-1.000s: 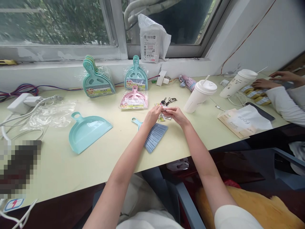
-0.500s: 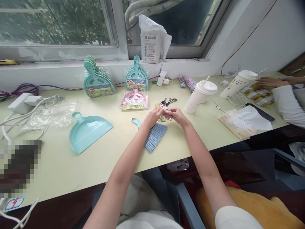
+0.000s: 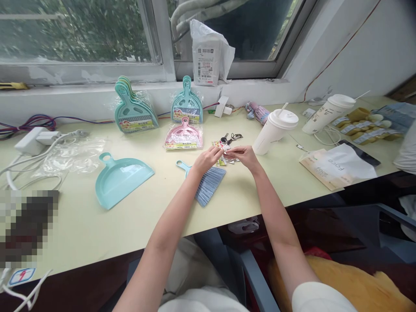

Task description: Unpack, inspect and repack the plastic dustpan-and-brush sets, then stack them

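Note:
My left hand [image 3: 209, 159] and my right hand [image 3: 244, 157] meet above the table, fingertips pinched together close to each other. Between and beneath them is a crumpled clear plastic wrapper [image 3: 232, 160] with a green and yellow printed label [image 3: 221, 161]; the fingers partly hide it. Under my left wrist lies a small blue hand brush [image 3: 210, 185], bristles toward me, its handle partly covered by my hand. A light blue dustpan [image 3: 125, 180] rests further left. Just beyond my fingers sits a bunch of keys [image 3: 231, 138].
Wrapped dustpan sets [image 3: 136, 108] lean against the wall, with a pink set [image 3: 183, 135] before another blue one. A white lidded cup [image 3: 275, 132] stands by my right hand. At left are white adapters [image 3: 30, 141] and cables; at right, a paper bag [image 3: 336, 167] and yellow bundles [image 3: 362, 130].
The brush has shifted slightly left beneath my left wrist. My right fingers have drawn closer together. At the far right, another person's hand has withdrawn from the yellow bundles.

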Motion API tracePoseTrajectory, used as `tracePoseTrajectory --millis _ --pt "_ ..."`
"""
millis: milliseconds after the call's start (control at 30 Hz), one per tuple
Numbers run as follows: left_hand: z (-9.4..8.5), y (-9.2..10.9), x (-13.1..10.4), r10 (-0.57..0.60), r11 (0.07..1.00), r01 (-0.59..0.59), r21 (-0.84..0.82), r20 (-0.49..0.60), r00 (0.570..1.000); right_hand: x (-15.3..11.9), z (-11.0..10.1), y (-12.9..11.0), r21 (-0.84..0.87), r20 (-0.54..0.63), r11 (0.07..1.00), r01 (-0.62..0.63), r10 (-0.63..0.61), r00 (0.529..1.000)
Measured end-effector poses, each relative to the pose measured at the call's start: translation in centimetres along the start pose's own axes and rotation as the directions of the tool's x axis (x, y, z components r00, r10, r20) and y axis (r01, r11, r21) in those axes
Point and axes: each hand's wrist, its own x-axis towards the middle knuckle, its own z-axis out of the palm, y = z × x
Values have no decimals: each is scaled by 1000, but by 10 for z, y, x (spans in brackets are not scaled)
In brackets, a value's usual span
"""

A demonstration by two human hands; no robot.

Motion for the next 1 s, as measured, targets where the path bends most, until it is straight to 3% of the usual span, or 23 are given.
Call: tracePoseTrajectory --millis 300,600,700,833,1000 --pt "2 -4 0 -50 997 52 -59 37 998 -4 8 -8 -246 -54 957 152 -170 984" --pt "5 -1 8 4 999 -9 42 116 993 -4 9 -9 -73 -1 996 -42 42 999" --pt "7 -1 10 -26 999 29 -32 99 995 -3 8 -10 4 43 996 -89 88 995" --pt "14 -2 10 -126 964 138 -228 69 990 0 9 -8 52 8 997 -57 56 998" --pt "20 -4 10 -182 895 216 -391 122 976 3 8 -2 35 6 996 -88 88 996"
